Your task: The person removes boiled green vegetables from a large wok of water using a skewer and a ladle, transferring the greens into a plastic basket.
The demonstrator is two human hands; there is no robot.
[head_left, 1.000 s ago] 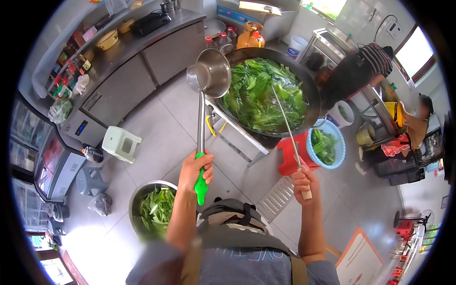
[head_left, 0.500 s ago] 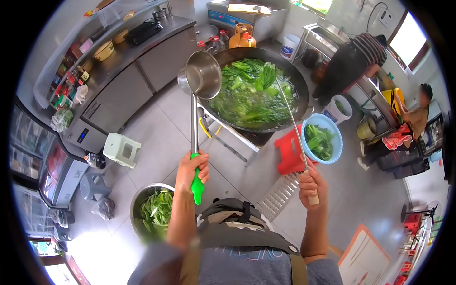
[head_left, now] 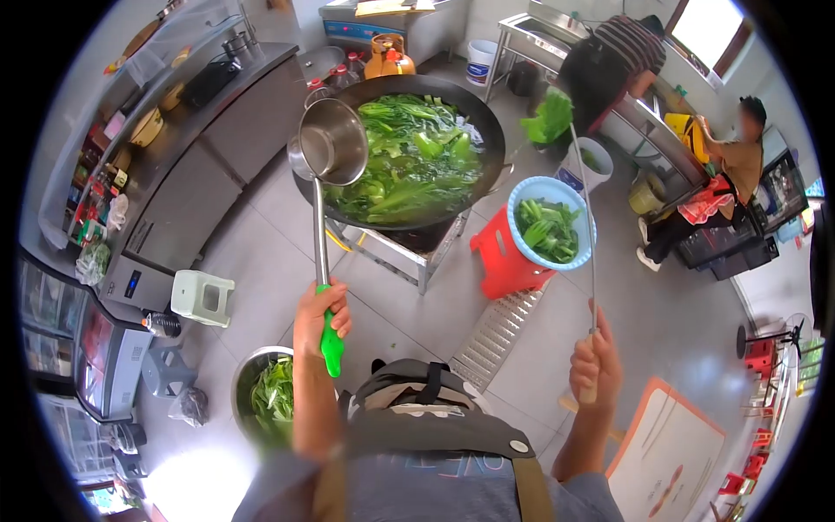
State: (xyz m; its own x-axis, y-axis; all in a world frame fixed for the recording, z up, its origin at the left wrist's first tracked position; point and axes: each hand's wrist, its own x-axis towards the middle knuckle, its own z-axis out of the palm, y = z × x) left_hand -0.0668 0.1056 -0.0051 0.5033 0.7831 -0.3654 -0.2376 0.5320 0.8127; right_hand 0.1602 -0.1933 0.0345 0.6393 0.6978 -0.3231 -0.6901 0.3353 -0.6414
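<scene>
My left hand (head_left: 321,319) is closed round the green handle of a metal ladle (head_left: 335,143), whose bowl hangs over the left rim of a large wok (head_left: 491,122). Leafy greens (head_left: 417,165) float in liquid in the wok. My right hand (head_left: 597,361) grips the wooden handle of a long thin metal rod (head_left: 591,235). At the rod's far end hangs a clump of greens (head_left: 550,117), in the air right of the wok. Below the clump, a light blue basket (head_left: 587,228) of greens rests on a red stool (head_left: 504,261).
A steel bowl (head_left: 243,391) of greens stands on the floor at lower left. A gas cylinder (head_left: 389,56) is behind the wok. One person (head_left: 609,61) bends at the sink; another person (head_left: 735,165) is at the right. A white bucket (head_left: 591,165) stands beyond the basket.
My right hand has lifted a clump of greens out of the wok and moved it right on the rod. My left hand still holds the ladle. The whole view has shifted.
</scene>
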